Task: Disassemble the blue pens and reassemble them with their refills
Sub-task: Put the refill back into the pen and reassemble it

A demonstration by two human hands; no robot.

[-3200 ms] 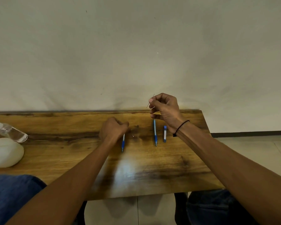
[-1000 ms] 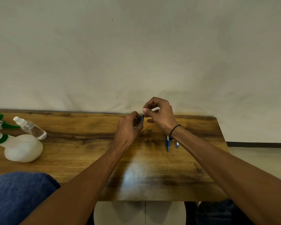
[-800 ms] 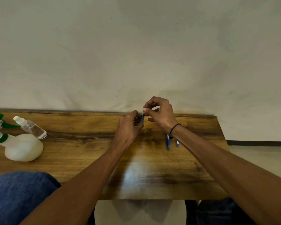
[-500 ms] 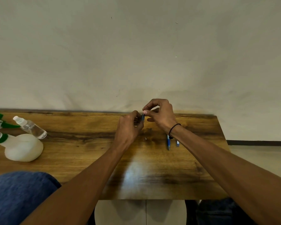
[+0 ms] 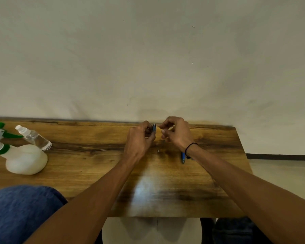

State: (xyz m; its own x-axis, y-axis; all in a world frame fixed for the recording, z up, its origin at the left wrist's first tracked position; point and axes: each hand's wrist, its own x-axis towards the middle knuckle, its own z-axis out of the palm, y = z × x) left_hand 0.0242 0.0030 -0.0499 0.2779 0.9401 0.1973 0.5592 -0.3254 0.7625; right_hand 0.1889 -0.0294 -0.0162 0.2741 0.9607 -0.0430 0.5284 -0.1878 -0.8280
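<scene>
My left hand [image 5: 140,138] is raised over the far middle of the wooden table [image 5: 95,155] and grips a blue pen barrel [image 5: 154,128], whose end sticks up between thumb and fingers. My right hand [image 5: 176,132] hovers just right of it, a small gap away, fingers curled and pinched; I cannot see anything in them. A second blue pen [image 5: 183,157] lies on the table under my right wrist, partly hidden. A tiny pale part [image 5: 158,150] lies on the wood between my hands.
A white spray bottle with a green trigger [image 5: 23,158] and a small clear spray bottle [image 5: 33,138] lie at the table's left end. A wall runs right behind the far edge. The table's right edge is near my right forearm.
My right hand has drawn a little to the right, away from the pen barrel end that it was touching. My left hand has kept hold of the barrel in the same place.
</scene>
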